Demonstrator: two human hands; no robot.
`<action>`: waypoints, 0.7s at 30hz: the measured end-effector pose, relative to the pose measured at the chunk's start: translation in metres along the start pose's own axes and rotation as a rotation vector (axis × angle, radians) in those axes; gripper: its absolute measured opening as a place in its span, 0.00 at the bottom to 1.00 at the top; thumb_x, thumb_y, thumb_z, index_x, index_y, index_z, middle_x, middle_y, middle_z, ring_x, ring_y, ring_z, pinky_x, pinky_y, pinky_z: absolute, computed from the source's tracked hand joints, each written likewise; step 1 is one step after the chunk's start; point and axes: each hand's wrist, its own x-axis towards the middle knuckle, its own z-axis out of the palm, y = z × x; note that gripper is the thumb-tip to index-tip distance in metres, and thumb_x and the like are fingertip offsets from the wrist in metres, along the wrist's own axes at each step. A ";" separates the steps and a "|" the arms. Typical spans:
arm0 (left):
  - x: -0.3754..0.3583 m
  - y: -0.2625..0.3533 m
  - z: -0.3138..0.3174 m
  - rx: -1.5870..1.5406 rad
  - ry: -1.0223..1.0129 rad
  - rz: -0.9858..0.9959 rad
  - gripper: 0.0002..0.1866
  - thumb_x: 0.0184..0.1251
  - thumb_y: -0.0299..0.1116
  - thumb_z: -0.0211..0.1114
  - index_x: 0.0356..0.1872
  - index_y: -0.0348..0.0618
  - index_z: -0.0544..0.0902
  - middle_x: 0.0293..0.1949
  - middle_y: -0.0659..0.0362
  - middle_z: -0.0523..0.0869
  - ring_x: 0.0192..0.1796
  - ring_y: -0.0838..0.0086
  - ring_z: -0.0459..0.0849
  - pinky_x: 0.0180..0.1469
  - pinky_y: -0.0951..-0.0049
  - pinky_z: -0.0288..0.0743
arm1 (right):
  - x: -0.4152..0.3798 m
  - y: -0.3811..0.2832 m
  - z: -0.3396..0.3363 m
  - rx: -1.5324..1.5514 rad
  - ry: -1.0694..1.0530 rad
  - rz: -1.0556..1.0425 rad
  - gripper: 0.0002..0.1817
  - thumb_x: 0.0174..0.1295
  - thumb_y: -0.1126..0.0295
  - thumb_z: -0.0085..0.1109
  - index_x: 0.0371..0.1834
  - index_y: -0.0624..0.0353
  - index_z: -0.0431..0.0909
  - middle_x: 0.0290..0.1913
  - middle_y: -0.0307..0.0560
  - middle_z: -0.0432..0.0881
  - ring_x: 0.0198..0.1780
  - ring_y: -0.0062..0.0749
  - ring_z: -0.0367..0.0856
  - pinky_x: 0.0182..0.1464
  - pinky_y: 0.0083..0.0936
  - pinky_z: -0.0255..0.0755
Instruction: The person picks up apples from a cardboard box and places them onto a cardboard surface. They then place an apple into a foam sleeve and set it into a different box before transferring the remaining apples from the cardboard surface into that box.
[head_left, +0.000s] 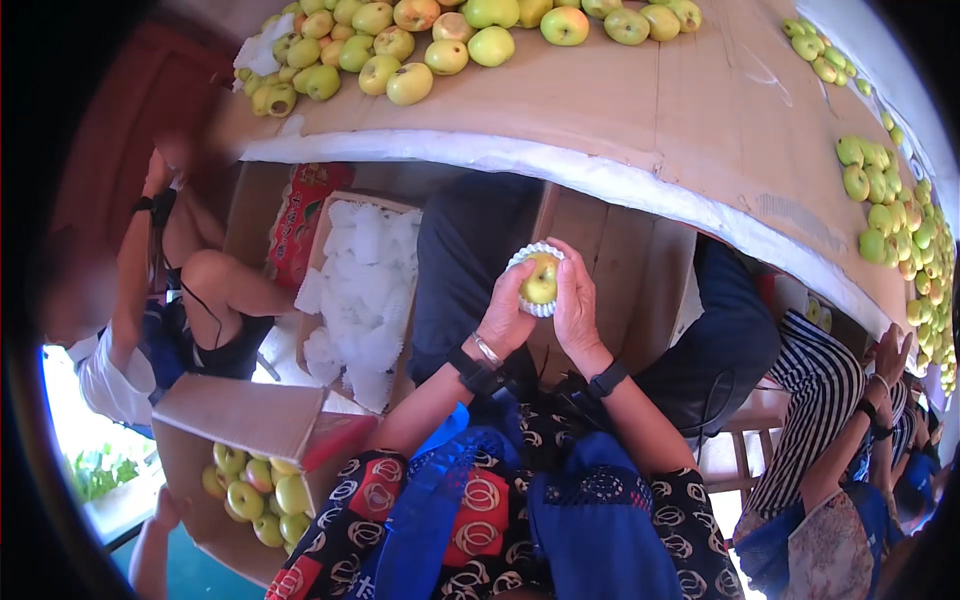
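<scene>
At centre frame, a left hand (505, 318) and right hand (577, 308) cup a yellow-green apple (541, 279), fingers clamped around it while a white foam net (535, 254) is drawn over the fruit. The wrapping step looks about half done; seating the net fully would seem to call for a steady pull. More nets fill a box (365, 290) at nine o'clock. Loose apples (400, 45) crowd the cardboard-covered counter (640, 95) at twelve.

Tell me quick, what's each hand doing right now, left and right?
Left hand: closed around the apple and its white foam net, gripping its left side.
Right hand: closed on the same apple, gripping its right side.
</scene>
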 end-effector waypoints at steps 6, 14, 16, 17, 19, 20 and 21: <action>-0.003 0.004 0.002 -0.035 -0.069 -0.009 0.23 0.60 0.42 0.57 0.53 0.42 0.70 0.50 0.59 0.77 0.53 0.70 0.76 0.58 0.69 0.66 | 0.011 0.016 -0.003 0.201 -0.022 -0.063 0.25 0.70 0.56 0.28 0.51 0.64 0.70 0.52 0.48 0.73 0.55 0.32 0.69 0.59 0.24 0.59; 0.050 -0.031 0.065 0.245 -0.249 0.037 0.16 0.58 0.31 0.62 0.46 0.36 0.75 0.41 0.58 0.81 0.41 0.76 0.80 0.45 0.77 0.75 | 0.023 0.031 -0.083 0.346 0.255 0.078 0.27 0.69 0.52 0.32 0.55 0.65 0.66 0.52 0.47 0.72 0.53 0.28 0.72 0.57 0.26 0.66; 0.057 -0.055 0.101 0.286 -0.236 0.084 0.17 0.55 0.32 0.64 0.45 0.36 0.75 0.39 0.58 0.80 0.40 0.77 0.80 0.43 0.78 0.75 | 0.022 0.029 -0.118 0.271 0.392 0.017 0.29 0.69 0.48 0.31 0.55 0.64 0.66 0.52 0.46 0.72 0.52 0.29 0.72 0.55 0.25 0.66; 0.055 -0.062 0.119 0.320 -0.213 0.082 0.17 0.55 0.32 0.64 0.45 0.36 0.75 0.39 0.58 0.80 0.40 0.78 0.79 0.43 0.78 0.75 | 0.020 0.016 -0.132 0.315 0.405 0.045 0.29 0.69 0.48 0.31 0.56 0.64 0.65 0.52 0.46 0.72 0.52 0.30 0.72 0.55 0.26 0.66; 0.046 -0.081 0.151 0.372 -0.206 0.098 0.18 0.54 0.32 0.64 0.45 0.36 0.74 0.39 0.58 0.79 0.41 0.78 0.79 0.43 0.78 0.74 | 0.009 -0.004 -0.158 0.400 0.411 -0.017 0.29 0.69 0.48 0.30 0.57 0.64 0.64 0.52 0.47 0.71 0.52 0.31 0.72 0.55 0.26 0.66; 0.048 -0.086 0.159 0.439 -0.221 0.127 0.19 0.54 0.33 0.65 0.45 0.36 0.73 0.40 0.58 0.79 0.42 0.78 0.78 0.44 0.78 0.73 | 0.010 -0.011 -0.167 0.438 0.436 -0.014 0.29 0.69 0.48 0.30 0.57 0.63 0.64 0.52 0.47 0.71 0.52 0.31 0.72 0.54 0.26 0.67; 0.046 -0.091 0.165 0.476 -0.221 0.144 0.19 0.54 0.33 0.65 0.45 0.36 0.73 0.39 0.58 0.79 0.42 0.77 0.78 0.45 0.78 0.73 | 0.007 -0.014 -0.173 0.409 0.471 -0.038 0.29 0.69 0.48 0.30 0.57 0.63 0.64 0.52 0.48 0.71 0.52 0.31 0.72 0.54 0.26 0.67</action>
